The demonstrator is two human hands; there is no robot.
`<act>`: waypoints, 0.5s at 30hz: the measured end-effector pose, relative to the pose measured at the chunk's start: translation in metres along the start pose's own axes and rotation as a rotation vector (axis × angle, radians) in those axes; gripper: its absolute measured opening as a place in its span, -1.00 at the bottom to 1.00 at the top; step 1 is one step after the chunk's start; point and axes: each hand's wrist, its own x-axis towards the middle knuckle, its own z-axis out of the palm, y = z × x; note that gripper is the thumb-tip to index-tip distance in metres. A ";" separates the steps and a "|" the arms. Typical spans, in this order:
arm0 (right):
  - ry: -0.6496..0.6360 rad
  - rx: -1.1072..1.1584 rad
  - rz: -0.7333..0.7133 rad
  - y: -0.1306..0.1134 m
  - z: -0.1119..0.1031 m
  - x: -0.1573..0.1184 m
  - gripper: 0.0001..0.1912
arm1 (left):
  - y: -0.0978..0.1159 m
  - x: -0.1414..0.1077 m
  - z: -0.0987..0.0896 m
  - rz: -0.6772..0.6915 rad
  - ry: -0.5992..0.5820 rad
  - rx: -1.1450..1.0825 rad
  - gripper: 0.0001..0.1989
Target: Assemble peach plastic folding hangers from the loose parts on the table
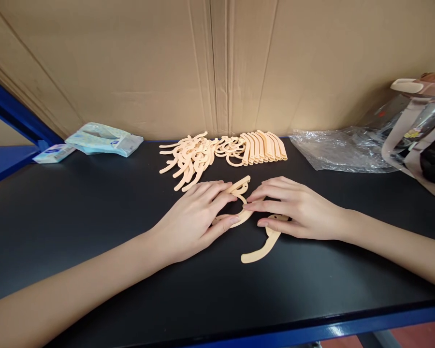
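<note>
My left hand [199, 217] is closed round beige plastic hanger parts just in front of me. Between its fingers and thumb are a straight-looking arm [243, 181] and a curved hook-like piece [245, 212]. My right hand [297, 205] has its fingertips closed on the right side of the curved piece. Beneath my right thumb a separate curved hanger arm [261, 252] lies on the black table, its upper end with small holes partly covered by the fingers. How the held parts join is hidden by my fingers.
Behind my hands lie a loose pile of hanger arms [188, 159], several hook pieces [232, 145] and a neat row of arms [263, 147]. Tissue packs [105, 138] are at the left. Clear plastic bag [344, 150] and strapped bottle [416, 116] stand right. Cardboard [130, 63] backs the table.
</note>
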 end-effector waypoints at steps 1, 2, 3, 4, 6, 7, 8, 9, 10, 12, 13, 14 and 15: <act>-0.007 0.009 -0.008 -0.001 0.000 0.000 -0.69 | 0.000 0.000 0.000 -0.014 0.002 0.011 -0.60; -0.011 0.016 -0.022 -0.002 0.001 0.000 -0.68 | 0.000 0.000 0.001 -0.029 0.005 0.019 -0.59; -0.013 0.020 -0.039 -0.004 0.001 0.000 -0.67 | 0.000 0.000 0.001 -0.043 0.009 0.024 -0.58; -0.012 0.024 -0.059 -0.006 0.001 0.000 -0.66 | 0.000 0.000 0.001 -0.055 0.011 0.027 -0.58; -0.023 0.037 -0.094 -0.010 0.000 0.001 -0.62 | 0.000 0.001 0.001 -0.071 0.013 0.030 -0.57; -0.034 0.046 -0.108 -0.013 0.000 0.001 -0.61 | 0.000 0.001 0.002 -0.078 0.013 0.027 -0.57; -0.046 0.051 -0.118 -0.015 0.000 0.001 -0.60 | 0.000 0.001 0.002 -0.085 0.012 0.019 -0.57; -0.059 0.051 -0.127 -0.016 0.000 0.002 -0.60 | 0.000 0.000 0.003 -0.091 0.014 0.007 -0.58; -0.067 0.046 -0.135 -0.018 0.000 0.002 -0.60 | -0.001 0.000 0.003 -0.093 0.019 -0.006 -0.59; -0.064 0.028 -0.147 -0.019 0.001 0.003 -0.61 | -0.002 0.000 0.003 -0.104 0.026 -0.032 -0.60; -0.056 0.020 -0.148 -0.019 0.001 0.003 -0.61 | -0.002 0.000 0.004 -0.114 0.027 -0.046 -0.61; -0.041 0.014 -0.146 -0.019 0.000 0.003 -0.61 | -0.003 0.001 0.004 -0.132 0.026 -0.066 -0.63; -0.020 0.009 -0.142 -0.018 0.000 0.003 -0.62 | -0.004 0.001 0.003 -0.155 0.024 -0.091 -0.64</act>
